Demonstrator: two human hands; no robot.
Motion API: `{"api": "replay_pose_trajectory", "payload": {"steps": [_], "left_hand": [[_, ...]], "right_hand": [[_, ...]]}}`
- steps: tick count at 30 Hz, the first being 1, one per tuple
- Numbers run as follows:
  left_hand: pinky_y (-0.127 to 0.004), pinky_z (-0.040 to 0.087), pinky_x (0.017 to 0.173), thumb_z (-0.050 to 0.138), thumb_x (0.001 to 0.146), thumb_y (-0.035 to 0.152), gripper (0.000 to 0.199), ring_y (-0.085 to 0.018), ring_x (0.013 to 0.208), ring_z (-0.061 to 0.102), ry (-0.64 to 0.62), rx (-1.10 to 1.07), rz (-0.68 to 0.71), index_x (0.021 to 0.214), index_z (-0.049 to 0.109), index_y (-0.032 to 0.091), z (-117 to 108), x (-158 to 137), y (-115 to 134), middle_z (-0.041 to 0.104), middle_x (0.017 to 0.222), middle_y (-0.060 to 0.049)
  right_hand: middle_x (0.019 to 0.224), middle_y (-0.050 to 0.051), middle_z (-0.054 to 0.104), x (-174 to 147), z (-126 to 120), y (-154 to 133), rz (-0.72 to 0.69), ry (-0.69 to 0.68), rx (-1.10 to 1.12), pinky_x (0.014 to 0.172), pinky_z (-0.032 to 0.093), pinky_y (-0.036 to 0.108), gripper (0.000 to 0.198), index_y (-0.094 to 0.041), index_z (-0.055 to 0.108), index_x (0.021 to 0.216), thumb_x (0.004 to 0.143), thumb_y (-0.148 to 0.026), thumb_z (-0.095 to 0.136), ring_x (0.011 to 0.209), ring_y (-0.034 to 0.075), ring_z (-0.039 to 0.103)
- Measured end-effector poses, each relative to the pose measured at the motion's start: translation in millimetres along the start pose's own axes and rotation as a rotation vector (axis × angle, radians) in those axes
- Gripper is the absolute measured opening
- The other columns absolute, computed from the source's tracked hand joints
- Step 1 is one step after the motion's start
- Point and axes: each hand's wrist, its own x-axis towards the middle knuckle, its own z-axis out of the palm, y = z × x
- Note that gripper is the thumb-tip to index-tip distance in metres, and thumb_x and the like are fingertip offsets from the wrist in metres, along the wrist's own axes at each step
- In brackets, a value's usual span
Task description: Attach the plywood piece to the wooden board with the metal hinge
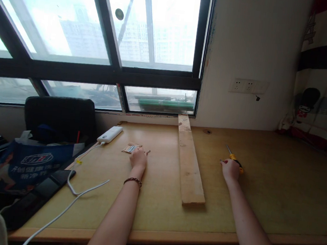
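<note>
Now, a long, flat, pale wooden plank (190,168), grainy and blotched darker at its far end, lies between the hands on the smooth yellowish tabletop (157,211), touching neither. Left hand (138,159): curled beside a small tan-edged packet (130,148), grip hidden, can't tell. Right hand (230,170): fingertips pinching a tiny dark slender piece (221,160), a yellow-and-black-handled screwdriver (232,157) partly hidden behind, slim metal shaft pointing away.

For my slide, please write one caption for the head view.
Left hand by a small flat item, right hand by a screwdriver, wooden plank between them.
</note>
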Motion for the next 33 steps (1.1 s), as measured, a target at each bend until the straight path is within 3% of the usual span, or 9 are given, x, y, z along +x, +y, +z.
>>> {"api": "replay_pose_trajectory", "payload": {"steps": [5, 15, 21, 24, 28, 31, 33], "left_hand": [[-0.035, 0.041, 0.072, 0.043, 0.080, 0.030, 0.025, -0.025, 0.088, 0.054, -0.045, -0.017, -0.004, 0.082, 0.064, 0.016, -2, 0, 0, 0.060, 0.094, -0.012], [-0.034, 0.043, 0.072, 0.044, 0.077, 0.032, 0.028, -0.026, 0.091, 0.056, -0.163, -0.031, 0.001, 0.085, 0.067, 0.016, -8, 2, 7, 0.063, 0.095, -0.013], [-0.030, 0.043, 0.069, 0.042, 0.076, 0.027, 0.031, -0.024, 0.084, 0.060, -0.240, -0.028, 0.050, 0.087, 0.067, 0.012, -5, 3, 7, 0.066, 0.090, -0.015], [-0.029, 0.042, 0.068, 0.044, 0.075, 0.026, 0.029, -0.025, 0.084, 0.060, -0.239, -0.062, 0.049, 0.083, 0.067, 0.010, -5, 4, 7, 0.066, 0.089, -0.016], [-0.026, 0.040, 0.063, 0.049, 0.071, 0.027, 0.026, -0.021, 0.076, 0.059, -0.233, -0.424, -0.025, 0.080, 0.066, 0.010, -15, 7, 14, 0.066, 0.079, -0.012], [-0.022, 0.037, 0.054, 0.052, 0.069, 0.036, 0.031, -0.014, 0.060, 0.055, -0.315, -0.893, -0.051, 0.079, 0.064, 0.009, -26, -4, 38, 0.061, 0.063, -0.005], [-0.020, 0.036, 0.051, 0.057, 0.066, 0.041, 0.035, -0.010, 0.053, 0.050, -0.452, -1.165, -0.020, 0.079, 0.063, 0.009, -32, -23, 63, 0.056, 0.057, -0.001]], "right_hand": [[0.081, 0.014, 0.066, -4, -6, -5, 0.016, -0.046, -0.029, 0.056, 0.037, 0.028, 0.022, -0.014, 0.068, 0.085, 0.075, -0.027, 0.053, 0.074, 0.023, 0.061], [0.085, 0.013, 0.065, -8, -11, -13, 0.011, -0.045, -0.058, 0.056, 0.037, 0.028, 0.023, -0.018, 0.066, 0.088, 0.077, -0.030, 0.050, 0.077, 0.023, 0.060], [0.089, 0.012, 0.064, -11, -13, -16, -0.028, -0.003, -0.053, 0.058, 0.038, 0.028, 0.024, -0.016, 0.065, 0.089, 0.077, -0.030, 0.050, 0.078, 0.022, 0.058], [0.092, 0.013, 0.063, -13, -15, -23, -0.114, 0.076, 0.034, 0.064, 0.039, 0.029, 0.025, -0.014, 0.064, 0.091, 0.078, -0.028, 0.048, 0.081, 0.022, 0.057], [0.085, 0.011, 0.063, -26, -18, -47, -0.266, 0.119, 0.318, 0.069, 0.040, 0.029, 0.029, -0.014, 0.065, 0.086, 0.080, -0.033, 0.044, 0.070, 0.018, 0.056], [0.079, 0.009, 0.064, -46, -22, -71, -0.337, 0.016, 0.643, 0.063, 0.042, 0.028, 0.033, -0.016, 0.065, 0.079, 0.078, -0.043, 0.046, 0.064, 0.017, 0.055], [0.077, 0.009, 0.064, -61, -26, -86, -0.334, -0.110, 0.845, 0.060, 0.043, 0.028, 0.035, -0.016, 0.066, 0.077, 0.074, -0.048, 0.051, 0.067, 0.018, 0.056]]}}
